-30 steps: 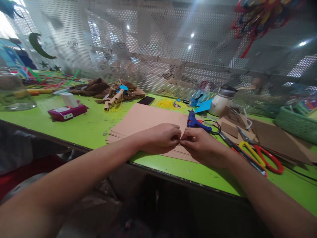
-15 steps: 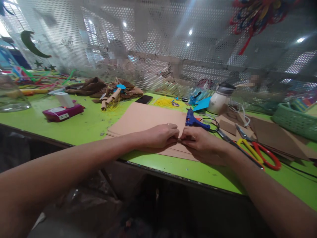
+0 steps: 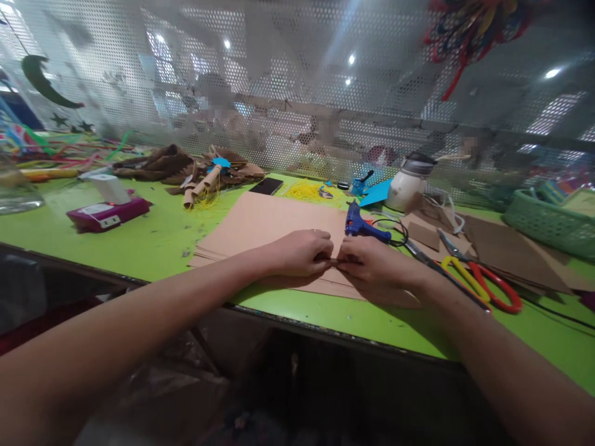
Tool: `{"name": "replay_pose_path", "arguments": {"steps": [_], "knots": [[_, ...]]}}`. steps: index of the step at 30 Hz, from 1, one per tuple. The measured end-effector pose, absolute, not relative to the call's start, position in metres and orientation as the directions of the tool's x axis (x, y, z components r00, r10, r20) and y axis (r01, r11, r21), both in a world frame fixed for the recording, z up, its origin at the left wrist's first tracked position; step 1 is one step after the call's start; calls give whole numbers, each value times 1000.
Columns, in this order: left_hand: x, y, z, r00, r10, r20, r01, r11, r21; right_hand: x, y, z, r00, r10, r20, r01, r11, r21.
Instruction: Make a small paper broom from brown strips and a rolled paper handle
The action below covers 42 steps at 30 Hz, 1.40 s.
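Together, our left hand [image 3: 304, 253] and right hand [image 3: 365, 259] pinch a small brown strip [image 3: 334, 263] over the paper stack [image 3: 288, 215], fingertips closed on it, likely to steady it; the glue gun [image 3: 357, 224] lies handy.

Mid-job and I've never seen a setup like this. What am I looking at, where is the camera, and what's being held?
There is no machine here: you see a person's bare left hand and right hand. One camera, worn on that person's head, looks forward and down, so the forearms enter from below.

On the green table lies a stack of light brown paper under the hands. A blue glue gun is just beyond the right hand; scissors lie further right, and a dark phone lies behind the stack.

Both hands pinch a small brown piece; fingers hide most of it.
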State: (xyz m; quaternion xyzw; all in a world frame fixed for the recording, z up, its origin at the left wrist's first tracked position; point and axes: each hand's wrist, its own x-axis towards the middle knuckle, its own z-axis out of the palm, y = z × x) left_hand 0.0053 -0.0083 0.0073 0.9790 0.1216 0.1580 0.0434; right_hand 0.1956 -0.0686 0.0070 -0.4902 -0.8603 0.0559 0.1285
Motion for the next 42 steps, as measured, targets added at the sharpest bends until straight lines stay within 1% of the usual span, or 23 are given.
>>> {"name": "replay_pose_path", "arguments": {"steps": [2, 6, 10, 13, 18, 25, 31, 36, 39, 42], "knots": [[8, -11, 10, 925, 249, 287, 229, -968, 103, 193, -70, 8, -489, 855, 176, 837, 516, -183], [8, -15, 12, 932, 237, 274, 212, -970, 120, 191, -71, 10, -508, 844, 171, 840, 530, -120], [4, -17, 11, 921, 203, 332, 184, -979, 86, 192, -72, 12, -526, 836, 155, 835, 542, -91], [2, -19, 10, 915, 184, 360, 179, -983, 47, 192, -72, 14, -535, 835, 128, 832, 547, -91], [0, -19, 10, 911, 196, 363, 196, -980, 37, 198, -72, 12, -537, 835, 117, 830, 548, -104], [2, -22, 13, 921, 191, 340, 210, -977, -21, 204, -81, 5, -511, 836, 199, 837, 537, -109], [2, -22, 11, 926, 191, 327, 225, -972, -71, 208, -88, 7, -547, 800, 247, 805, 584, -107], [-2, -22, 13, 927, 188, 326, 222, -972, -72, 210, -91, 8, -560, 800, 216, 801, 589, -106], [-4, -22, 14, 926, 197, 323, 226, -972, -56, 208, -92, 9, -556, 801, 221, 801, 588, -115], [-4, -22, 13, 921, 204, 331, 234, -971, -53, 204, -94, 9, -535, 819, 210, 826, 558, -73]]}}
